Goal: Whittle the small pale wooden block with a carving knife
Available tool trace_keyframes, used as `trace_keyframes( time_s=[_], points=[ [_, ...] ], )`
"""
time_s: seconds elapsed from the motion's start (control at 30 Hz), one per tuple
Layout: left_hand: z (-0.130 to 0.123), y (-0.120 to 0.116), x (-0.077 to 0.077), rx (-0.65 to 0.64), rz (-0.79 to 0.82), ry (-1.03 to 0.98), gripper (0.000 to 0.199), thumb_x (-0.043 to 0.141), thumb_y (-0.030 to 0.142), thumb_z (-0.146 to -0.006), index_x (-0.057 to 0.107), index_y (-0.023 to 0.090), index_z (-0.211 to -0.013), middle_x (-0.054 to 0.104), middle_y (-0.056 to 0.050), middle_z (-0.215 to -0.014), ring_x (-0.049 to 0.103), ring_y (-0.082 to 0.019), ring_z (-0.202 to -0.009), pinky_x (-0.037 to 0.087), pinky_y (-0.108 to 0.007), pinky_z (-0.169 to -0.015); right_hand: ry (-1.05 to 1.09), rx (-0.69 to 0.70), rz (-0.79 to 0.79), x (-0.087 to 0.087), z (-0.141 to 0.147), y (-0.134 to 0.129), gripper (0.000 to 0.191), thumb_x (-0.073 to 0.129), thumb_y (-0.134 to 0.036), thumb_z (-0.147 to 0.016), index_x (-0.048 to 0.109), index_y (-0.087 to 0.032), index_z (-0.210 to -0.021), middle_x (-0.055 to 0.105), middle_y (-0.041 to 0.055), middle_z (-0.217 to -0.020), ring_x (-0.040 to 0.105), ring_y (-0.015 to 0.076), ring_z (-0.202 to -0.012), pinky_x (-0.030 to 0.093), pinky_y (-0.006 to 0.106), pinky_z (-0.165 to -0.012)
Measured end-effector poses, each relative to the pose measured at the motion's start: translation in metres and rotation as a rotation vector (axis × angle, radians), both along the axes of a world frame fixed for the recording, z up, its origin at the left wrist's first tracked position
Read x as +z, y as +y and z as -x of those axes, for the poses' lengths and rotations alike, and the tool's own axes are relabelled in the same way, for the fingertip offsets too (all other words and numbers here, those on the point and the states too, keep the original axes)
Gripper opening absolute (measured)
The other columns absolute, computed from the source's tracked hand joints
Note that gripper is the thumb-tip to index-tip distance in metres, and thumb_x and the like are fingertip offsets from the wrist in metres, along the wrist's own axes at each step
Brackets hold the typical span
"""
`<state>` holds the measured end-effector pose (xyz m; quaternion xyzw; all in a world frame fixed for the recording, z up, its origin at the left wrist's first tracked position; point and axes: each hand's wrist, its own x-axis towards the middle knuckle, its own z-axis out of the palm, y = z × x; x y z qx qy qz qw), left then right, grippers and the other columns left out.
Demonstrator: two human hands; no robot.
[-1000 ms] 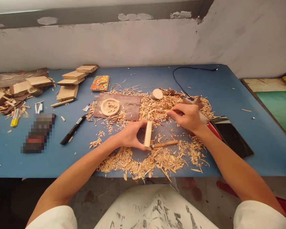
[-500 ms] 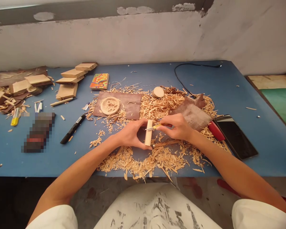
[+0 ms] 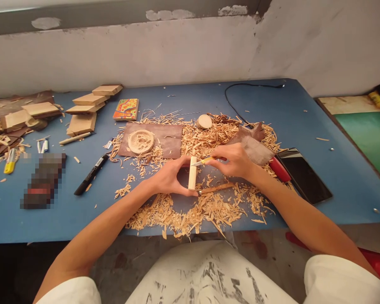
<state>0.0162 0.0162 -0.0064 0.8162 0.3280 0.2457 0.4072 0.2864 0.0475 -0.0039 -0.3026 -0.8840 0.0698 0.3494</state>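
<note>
Between the thumb and fingers of my left hand (image 3: pixel 170 176) stands a pale wooden block (image 3: pixel 192 176), gripped at its two ends. My right hand (image 3: pixel 232 160) is closed around a yellow utility knife (image 3: pixel 206 160), whose blade lies across the block's upper part. Just below, a wooden-handled carving tool (image 3: pixel 217 188) rests on the table among wood shavings (image 3: pixel 205 215). A carved round wooden disc (image 3: pixel 141 141) sits on a brown sandpaper sheet (image 3: pixel 172 143) beyond my left hand.
To the right lie a phone (image 3: pixel 305 175) and a red-handled object (image 3: pixel 279 168). A black marker (image 3: pixel 91 174), a second yellow cutter (image 3: pixel 10 161) and stacked wooden boards (image 3: pixel 82 123) are on the left. A log slice (image 3: pixel 204 121) and a black cable (image 3: pixel 232 105) lie farther back.
The view has shifted slightly, so the table items appear farther left. Both hands keep their hold, and the knife blade sits nearer the far end of the block.
</note>
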Motion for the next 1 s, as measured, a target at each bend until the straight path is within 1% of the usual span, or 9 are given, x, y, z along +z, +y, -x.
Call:
trace_keyframes(
  time_s=[0.13,0.3,0.43,0.6,0.67,0.73,0.87,1.0],
  points=[
    [0.0,0.0,0.001,0.005,0.004,0.003,0.091,0.093,0.055,-0.06,0.051,0.023,-0.133,0.07,-0.01,-0.124,0.071,-0.031,-0.109,0.058,-0.046,-0.097,0.007,-0.035,-0.022,0.0,-0.001,0.001,0.033,0.066,-0.048,-0.096,0.071,-0.019,-0.081,0.07,-0.0006,-0.066,0.059,0.011,-0.057,0.038,0.027,-0.056],
    [0.0,0.0,0.003,0.017,-0.02,0.025,0.089,0.094,0.055,-0.058,0.053,0.023,-0.13,0.072,-0.009,-0.12,0.072,-0.03,-0.106,0.058,-0.045,-0.095,-0.009,-0.022,-0.022,0.0,-0.002,0.0,0.033,0.067,-0.048,-0.095,0.071,-0.018,-0.082,0.069,-0.0001,-0.067,0.06,0.0118,-0.058,0.039,0.028,-0.057],
    [0.0,-0.001,0.004,0.02,-0.03,0.047,0.087,0.093,0.057,-0.059,0.054,0.023,-0.128,0.072,-0.009,-0.118,0.072,-0.031,-0.105,0.058,-0.045,-0.094,-0.01,-0.017,-0.004,0.004,0.001,-0.003,0.034,0.067,-0.047,-0.096,0.069,-0.018,-0.078,0.067,-0.0005,-0.065,0.057,0.0112,-0.056,0.037,0.027,-0.055],
    [-0.002,-0.002,0.005,0.005,-0.059,0.039,0.087,0.092,0.055,-0.061,0.054,0.022,-0.132,0.069,-0.01,-0.124,0.07,-0.03,-0.107,0.056,-0.045,-0.094,0.063,0.061,0.006,0.009,0.012,-0.013,0.033,0.068,-0.045,-0.096,0.068,-0.018,-0.077,0.066,-0.002,-0.063,0.052,0.0091,-0.052,0.035,0.026,-0.053],
    [-0.002,-0.001,0.005,0.005,-0.088,0.045,0.085,0.091,0.056,-0.061,0.055,0.021,-0.129,0.069,-0.01,-0.121,0.069,-0.029,-0.105,0.057,-0.044,-0.091,0.066,0.079,0.026,0.011,0.017,-0.018,0.033,0.067,-0.044,-0.096,0.068,-0.017,-0.076,0.065,-0.0019,-0.062,0.052,0.0088,-0.052,0.033,0.026,-0.053],
    [-0.002,-0.001,0.005,0.012,-0.116,0.054,0.084,0.091,0.058,-0.06,0.056,0.021,-0.126,0.069,-0.01,-0.119,0.069,-0.029,-0.103,0.057,-0.044,-0.089,0.06,0.068,0.062,0.012,0.02,-0.02,0.035,0.066,-0.044,-0.097,0.067,-0.017,-0.074,0.063,-0.0022,-0.061,0.05,0.0084,-0.051,0.031,0.026,-0.052],
    [-0.003,0.0,0.004,0.01,-0.143,0.062,0.086,0.09,0.06,-0.06,0.055,0.02,-0.128,0.067,-0.012,-0.123,0.067,-0.031,-0.109,0.055,-0.047,-0.093,0.046,0.052,0.123,0.011,0.018,-0.016,0.038,0.064,-0.045,-0.098,0.066,-0.018,-0.073,0.061,-0.0031,-0.06,0.047,0.0082,-0.051,0.032,0.025,-0.053],
    [-0.003,0.001,0.004,-0.002,-0.138,0.058,0.088,0.09,0.061,-0.06,0.055,0.021,-0.129,0.067,-0.012,-0.125,0.067,-0.033,-0.112,0.054,-0.049,-0.098,0.027,0.05,0.137,0.009,0.01,-0.01,0.036,0.065,-0.045,-0.097,0.067,-0.018,-0.074,0.061,-0.0031,-0.06,0.048,0.0085,-0.051,0.033,0.025,-0.053]
  ],
)
